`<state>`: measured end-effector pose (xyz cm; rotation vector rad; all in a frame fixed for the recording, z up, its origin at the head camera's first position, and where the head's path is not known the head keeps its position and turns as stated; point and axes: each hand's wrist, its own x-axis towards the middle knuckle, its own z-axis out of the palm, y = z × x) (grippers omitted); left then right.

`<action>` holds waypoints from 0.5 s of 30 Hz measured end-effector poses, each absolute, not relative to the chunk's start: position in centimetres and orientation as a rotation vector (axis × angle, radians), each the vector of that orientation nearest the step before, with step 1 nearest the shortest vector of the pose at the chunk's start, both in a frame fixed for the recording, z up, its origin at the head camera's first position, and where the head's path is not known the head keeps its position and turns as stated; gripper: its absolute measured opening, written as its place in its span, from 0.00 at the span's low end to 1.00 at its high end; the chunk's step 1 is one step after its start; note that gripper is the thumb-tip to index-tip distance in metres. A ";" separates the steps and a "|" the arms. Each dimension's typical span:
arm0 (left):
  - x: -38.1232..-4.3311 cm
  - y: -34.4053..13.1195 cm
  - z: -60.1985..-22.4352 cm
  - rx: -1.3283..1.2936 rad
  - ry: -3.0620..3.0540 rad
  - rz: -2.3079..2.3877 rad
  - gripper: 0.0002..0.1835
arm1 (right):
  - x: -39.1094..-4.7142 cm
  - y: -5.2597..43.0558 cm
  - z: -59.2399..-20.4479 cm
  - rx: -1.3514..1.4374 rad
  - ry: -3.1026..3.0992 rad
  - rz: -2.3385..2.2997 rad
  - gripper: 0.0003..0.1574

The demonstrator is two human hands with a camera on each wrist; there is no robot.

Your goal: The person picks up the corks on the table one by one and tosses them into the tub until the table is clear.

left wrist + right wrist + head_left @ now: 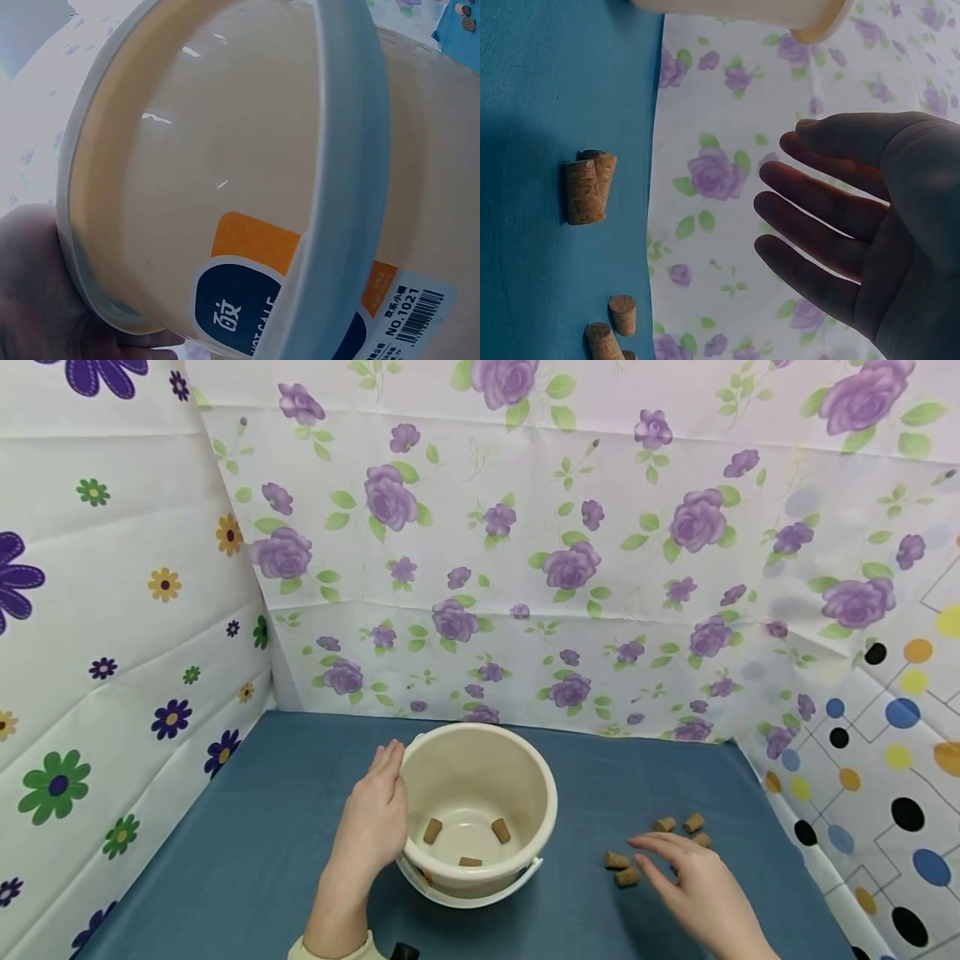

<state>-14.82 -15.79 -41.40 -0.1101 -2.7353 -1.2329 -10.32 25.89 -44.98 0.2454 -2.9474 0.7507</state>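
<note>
A cream plastic bucket [546, 793] stands on the blue cloth with its mouth tilted toward the head view. Three corks, one of them a tan cork [432, 831], lie inside at its bottom. My left hand [378, 814] rests against the bucket's left side, its straight fingers along the rim; in the left wrist view part of that hand [34, 285] shows beside the rim. To the right, my right hand [693, 881] hovers above the cloth with fingers spread and nothing held. Loose corks [617, 860] lie just left of its fingertips, and others [590, 187] show in the right wrist view.
Behind the blue cloth [315, 777] hangs a sheet with purple roses [570, 564]. Patterned sheets also close off the left and right sides. The bucket's white handle [465, 903] hangs down at its front, and a printed label [240, 292] sits on its wall.
</note>
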 end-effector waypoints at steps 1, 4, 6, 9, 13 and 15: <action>-14.8 -15.8 -41.4 -0.110 -2.738 -1.233 0.28 | -10.3 26.0 -45.0 0.244 -2.946 0.750 0.14; -14.9 -15.8 -41.5 -0.115 -2.737 -1.228 0.28 | -10.4 26.1 -45.2 0.249 -2.934 0.739 0.13; -14.9 -15.7 -41.5 -0.114 -2.738 -1.226 0.28 | -10.4 26.3 -45.4 0.252 -2.929 0.740 0.13; -14.9 -15.7 -41.5 -0.108 -2.737 -1.228 0.28 | -10.5 26.5 -45.6 0.252 -2.938 0.747 0.13; -14.8 -15.7 -41.5 -0.099 -2.729 -1.238 0.28 | -10.8 26.8 -46.2 0.225 -2.974 0.763 0.13; -14.8 -15.7 -41.5 -0.092 -2.726 -1.243 0.28 | -10.9 27.0 -46.6 0.204 -3.002 0.775 0.13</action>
